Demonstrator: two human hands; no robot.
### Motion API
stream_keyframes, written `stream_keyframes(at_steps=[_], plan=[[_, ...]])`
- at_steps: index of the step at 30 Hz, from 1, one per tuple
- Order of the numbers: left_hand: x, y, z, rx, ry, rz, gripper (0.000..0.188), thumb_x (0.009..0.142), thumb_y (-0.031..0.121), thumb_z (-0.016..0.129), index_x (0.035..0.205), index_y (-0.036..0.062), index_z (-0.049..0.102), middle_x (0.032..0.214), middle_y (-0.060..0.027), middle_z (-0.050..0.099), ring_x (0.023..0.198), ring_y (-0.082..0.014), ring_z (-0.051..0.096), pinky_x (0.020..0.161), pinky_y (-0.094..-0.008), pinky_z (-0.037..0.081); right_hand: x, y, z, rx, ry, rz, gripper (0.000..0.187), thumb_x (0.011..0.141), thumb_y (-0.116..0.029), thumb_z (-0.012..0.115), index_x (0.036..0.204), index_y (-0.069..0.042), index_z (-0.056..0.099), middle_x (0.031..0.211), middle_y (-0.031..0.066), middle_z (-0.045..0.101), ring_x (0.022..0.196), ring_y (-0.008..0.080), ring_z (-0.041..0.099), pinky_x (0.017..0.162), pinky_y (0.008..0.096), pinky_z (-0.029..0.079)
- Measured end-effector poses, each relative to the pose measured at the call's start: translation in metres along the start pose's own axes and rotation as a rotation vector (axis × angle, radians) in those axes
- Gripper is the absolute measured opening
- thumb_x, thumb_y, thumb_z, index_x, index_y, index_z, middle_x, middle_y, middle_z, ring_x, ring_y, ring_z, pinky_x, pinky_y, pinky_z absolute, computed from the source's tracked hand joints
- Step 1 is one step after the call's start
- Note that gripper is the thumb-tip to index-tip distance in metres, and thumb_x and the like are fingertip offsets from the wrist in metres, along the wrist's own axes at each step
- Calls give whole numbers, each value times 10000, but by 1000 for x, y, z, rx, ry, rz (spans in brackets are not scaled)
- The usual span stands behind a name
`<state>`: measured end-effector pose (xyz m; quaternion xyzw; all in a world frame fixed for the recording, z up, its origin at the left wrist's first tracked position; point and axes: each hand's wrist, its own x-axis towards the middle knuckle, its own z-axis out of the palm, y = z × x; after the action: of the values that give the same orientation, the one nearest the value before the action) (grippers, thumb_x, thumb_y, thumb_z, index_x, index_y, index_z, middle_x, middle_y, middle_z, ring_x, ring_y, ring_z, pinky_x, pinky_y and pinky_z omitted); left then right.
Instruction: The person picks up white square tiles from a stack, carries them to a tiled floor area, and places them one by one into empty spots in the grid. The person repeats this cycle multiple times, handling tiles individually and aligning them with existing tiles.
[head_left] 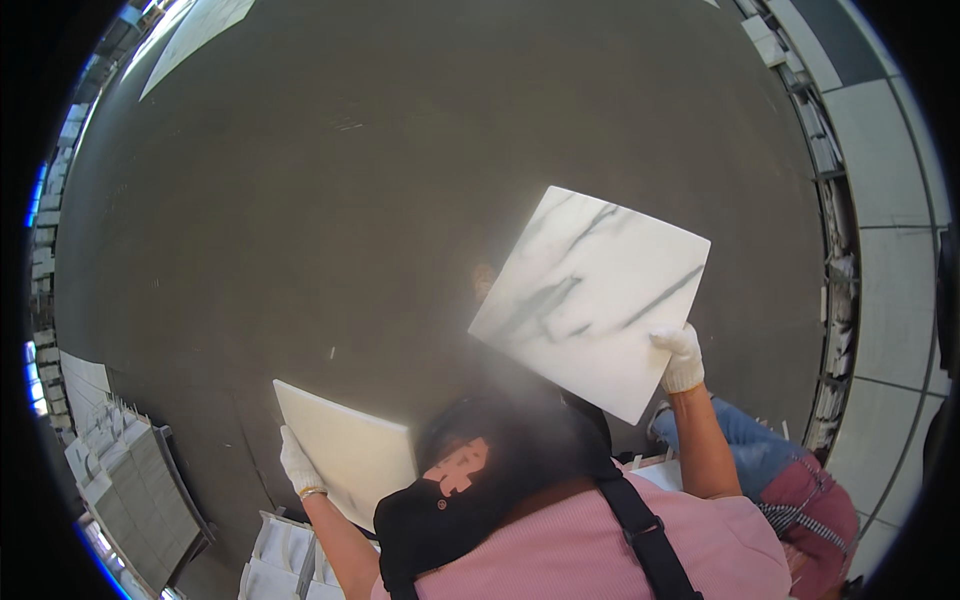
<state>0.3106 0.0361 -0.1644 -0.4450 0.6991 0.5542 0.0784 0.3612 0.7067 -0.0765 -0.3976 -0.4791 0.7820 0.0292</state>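
Note:
My right hand (680, 358), in a white knit glove, grips the near right edge of a square white tile (590, 300) with grey marble-like veins. The thumb lies over its face, and the tile is held up, turned at an angle above the grey floor. On the other side, my left hand (297, 462), gloved the same way, closes around the left edge of a second tile (350, 440), pale cream and tilted. Its lower right part is hidden behind a black cap (500, 470). The two tiles are apart.
Smooth grey floor (330, 200) spreads ahead. Large pale laid tiles (880, 300) lie at the right beyond a strip of rubble (835, 270). Stacked tiles (140, 500) stand at the lower left, white ones (275, 555) nearer. Another person in jeans (745, 445) bends close by my right arm.

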Motion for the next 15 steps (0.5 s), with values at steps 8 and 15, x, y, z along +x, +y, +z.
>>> stream_keyframes(at_steps=[8,15], plan=[[9,55,28,28,119,-10,643,1042,540,495,1228,-49,674,1127,-101,717,959,-187,675,862,-325,544,142,-36,92,-201,-99,8,97,829,-32,659,898,34,677,785,84,677,662,190,670,591,307,545],[83,88,27,31,178,-2,653,1038,556,496,1242,-39,671,1132,-93,717,964,-174,672,864,-314,544,178,-68,181,89,-270,98,276,813,16,618,1079,79,647,954,166,722,818,303,735,731,416,634]])
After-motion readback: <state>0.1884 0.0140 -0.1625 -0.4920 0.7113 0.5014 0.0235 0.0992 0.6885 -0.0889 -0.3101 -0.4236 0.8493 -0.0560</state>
